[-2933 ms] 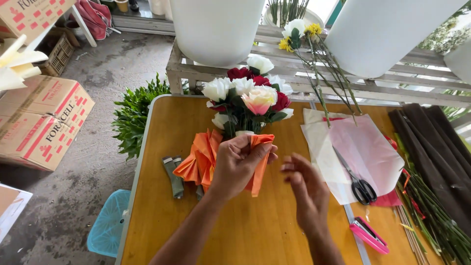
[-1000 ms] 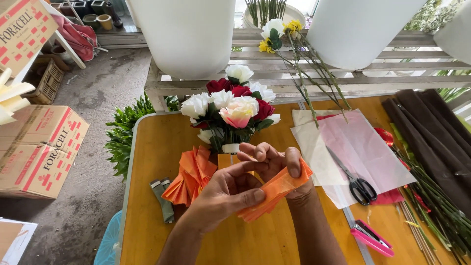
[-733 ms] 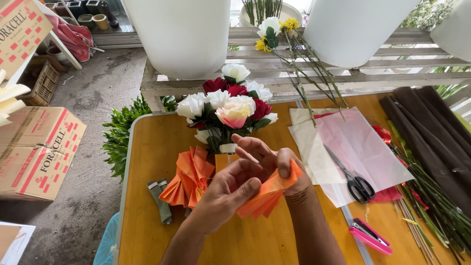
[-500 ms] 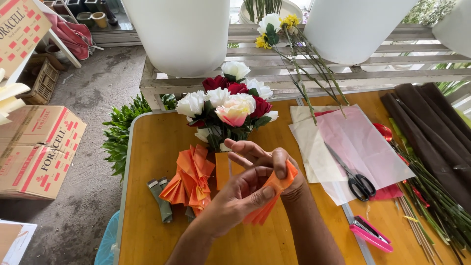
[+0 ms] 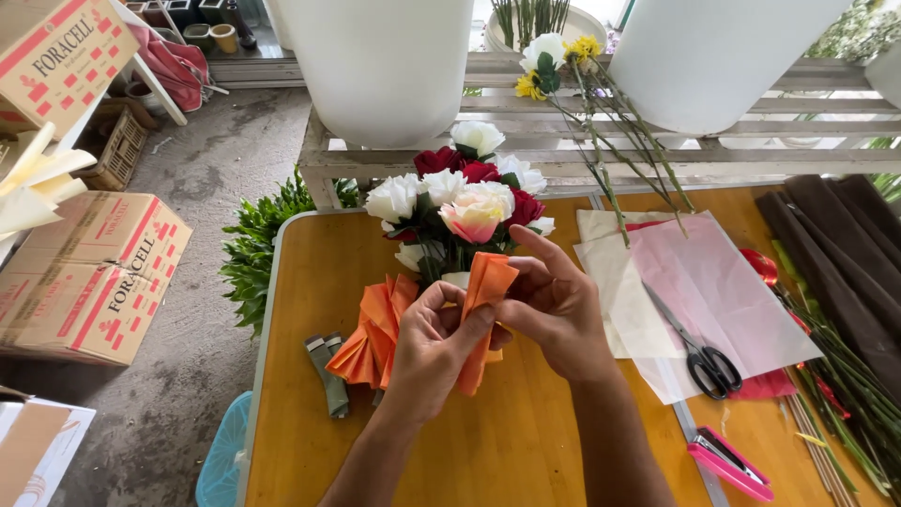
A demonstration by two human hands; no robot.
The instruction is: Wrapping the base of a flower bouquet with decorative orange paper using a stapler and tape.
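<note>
Both hands meet over the middle of the table (image 5: 310, 282), pinching one folded orange paper (image 5: 484, 291) between them. The left hand (image 5: 432, 352) closes thumb and fingers on the paper's lower half from the near left side. The right hand (image 5: 556, 310) grips the upper edge from the right, its index finger stretched out toward the bouquet (image 5: 460, 202). The paper's long axis runs nearly upright in the view, top end pointing away from the person and just short of the bouquet's stems. The left hand lies nearer the fan of pleated orange sheets (image 5: 371, 333) on the table, just to its left. The right hand lies nearer the pink sheet (image 5: 723, 300) and the scissors (image 5: 699, 347), both apart from it. A pink stapler (image 5: 730, 460) sits at the near right edge.

Against the frame half a second earlier, the paper stands steeper: it slanted down to the right then, and it now shows as a tighter, narrower strip. The right hand has shifted from behind the paper to its right flank. The bouquet, fan, scissors and stapler hold their places.
</note>
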